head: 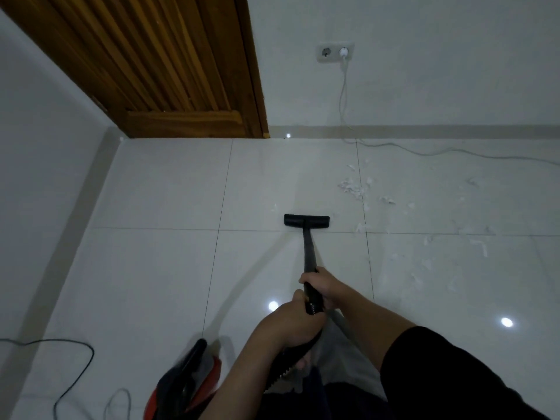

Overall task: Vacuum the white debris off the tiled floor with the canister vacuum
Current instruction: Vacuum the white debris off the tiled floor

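Note:
A black vacuum wand (309, 253) runs from my hands down to a flat black floor nozzle (306, 221) lying on the white tiled floor (157, 268). My right hand (321, 284) grips the wand higher up. My left hand (298, 321) grips its ribbed handle end, where the hose (280, 369) drops away. White debris (353, 189) lies scattered to the right of the nozzle, with more scraps (480, 247) further right. The red and black canister (188, 380) sits on the floor at my lower left.
A wooden door (157, 62) stands in the far left corner. A wall socket (335, 52) holds a white plug, and its grey cable (424, 151) trails right along the floor. A black cord (69, 353) loops at the lower left.

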Motion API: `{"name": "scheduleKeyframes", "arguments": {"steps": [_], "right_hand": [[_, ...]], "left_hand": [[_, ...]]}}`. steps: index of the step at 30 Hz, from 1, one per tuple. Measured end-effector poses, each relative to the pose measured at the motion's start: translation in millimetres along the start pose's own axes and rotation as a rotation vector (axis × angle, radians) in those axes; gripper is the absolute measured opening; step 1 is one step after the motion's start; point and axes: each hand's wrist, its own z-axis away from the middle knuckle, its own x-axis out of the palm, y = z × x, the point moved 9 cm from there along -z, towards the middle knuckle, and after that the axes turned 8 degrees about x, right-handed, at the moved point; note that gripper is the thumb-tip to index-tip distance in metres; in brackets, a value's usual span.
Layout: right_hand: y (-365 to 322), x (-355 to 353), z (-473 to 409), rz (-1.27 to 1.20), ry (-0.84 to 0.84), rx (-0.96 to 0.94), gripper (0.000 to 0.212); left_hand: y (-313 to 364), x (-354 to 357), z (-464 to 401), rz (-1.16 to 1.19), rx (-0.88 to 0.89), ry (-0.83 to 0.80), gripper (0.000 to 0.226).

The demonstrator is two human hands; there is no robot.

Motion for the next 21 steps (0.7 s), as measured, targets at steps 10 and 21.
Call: {"name": "scheduleKeyframes", "arguments": {"steps": [10, 21], "right_hand": [[103, 20, 46, 0.041, -0.019, 0.025, 0.03], [199, 11, 84, 0.064, -0.064, 0.004, 0.031]], "left_hand": [[-36, 85, 65, 0.113, 0.026, -0.02, 0.036], [-57, 184, 99, 0.0, 0.036, 0.042, 0.038]]}}
